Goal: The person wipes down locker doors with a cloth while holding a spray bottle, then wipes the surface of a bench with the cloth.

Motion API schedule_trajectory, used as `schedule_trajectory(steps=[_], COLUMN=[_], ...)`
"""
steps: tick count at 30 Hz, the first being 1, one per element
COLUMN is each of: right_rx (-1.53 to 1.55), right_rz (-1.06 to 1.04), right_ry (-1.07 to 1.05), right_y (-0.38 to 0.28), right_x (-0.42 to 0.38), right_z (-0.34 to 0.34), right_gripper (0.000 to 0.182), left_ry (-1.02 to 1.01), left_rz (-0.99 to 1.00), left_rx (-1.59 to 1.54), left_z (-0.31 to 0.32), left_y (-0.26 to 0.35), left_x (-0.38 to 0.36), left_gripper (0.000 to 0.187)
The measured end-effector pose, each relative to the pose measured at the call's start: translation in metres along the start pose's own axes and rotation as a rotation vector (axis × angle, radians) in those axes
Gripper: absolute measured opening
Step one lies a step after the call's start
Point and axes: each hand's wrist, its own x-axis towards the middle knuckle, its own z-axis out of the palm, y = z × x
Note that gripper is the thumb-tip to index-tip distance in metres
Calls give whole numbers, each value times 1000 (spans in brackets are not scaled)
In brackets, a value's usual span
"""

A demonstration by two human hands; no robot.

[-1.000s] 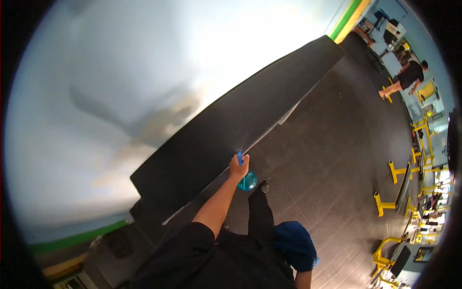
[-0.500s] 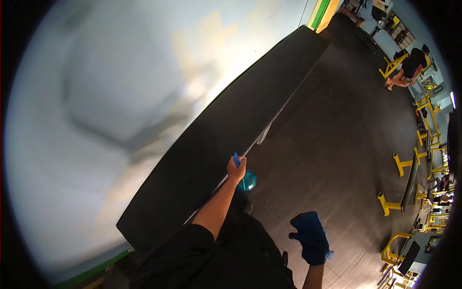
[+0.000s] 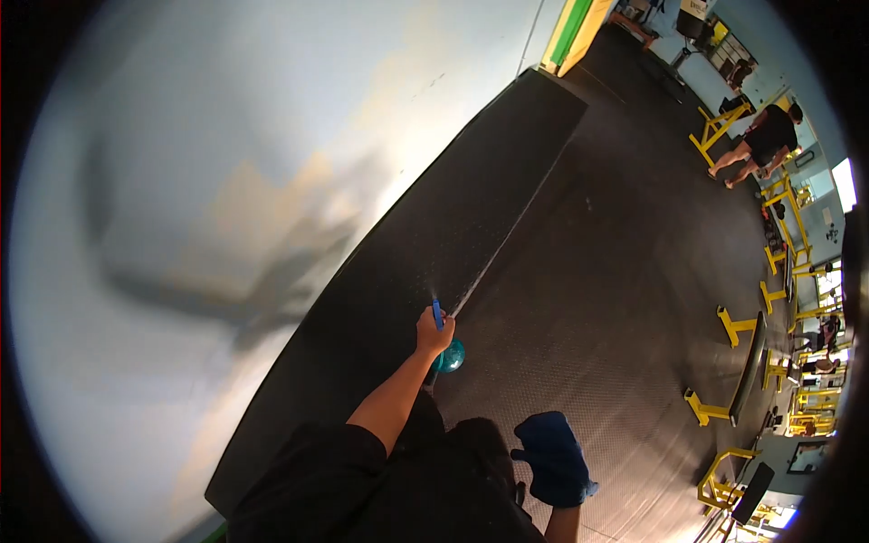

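Observation:
My left hand [image 3: 435,333] is closed around the neck of a spray bottle. Its trigger head [image 3: 437,313] is blue, and the round teal bottle [image 3: 452,356] hangs below my fist. A faint mist shows just beyond the nozzle, over a long black mat [image 3: 389,262] that runs along the wall. My right hand is hidden inside a dark blue cloth mitt [image 3: 550,460]. The mitt hangs above the textured dark floor [image 3: 543,299], apart from the bottle, with its thumb part sticking out to the left. How the fingers lie inside cannot be seen.
A pale wall [image 3: 226,181] rises on the left, with a yellow and green post [image 3: 572,36] at its far end. Yellow-framed benches [image 3: 747,371] and other gym equipment line the right side. Another person [image 3: 769,136] stands bent near a yellow frame at far right.
My left hand and the spray bottle have shifted slightly left and down in view; mist now shows at the nozzle. The mitt also sits farther left. The far person has risen from sitting.

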Motion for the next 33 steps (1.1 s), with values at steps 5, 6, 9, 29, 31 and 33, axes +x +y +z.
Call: schedule_trajectory(steps=[5,6,9,29,31,33], right_rx=[-9,-11,4,14,38,56], right_rz=[61,68,87,104,105,116], right_ry=[40,41,44,103,83,61], right_y=[48,61,105,387,400,411], right_x=[61,73,112,375,403,432], right_z=[-36,-42,-59,-225,-227,-231], right_gripper=[40,40,40,39,38,38], left_ry=[48,48,-40,195,231,266], left_rz=[81,92,8,56,118,165], left_rx=[-34,-40,38,91,45,-4], left_z=[70,83,123,392,421,442], left_y=[45,57,81,230,246,263], left_x=[69,85,127,345,377,406], left_gripper=[30,30,31,28,27,27])
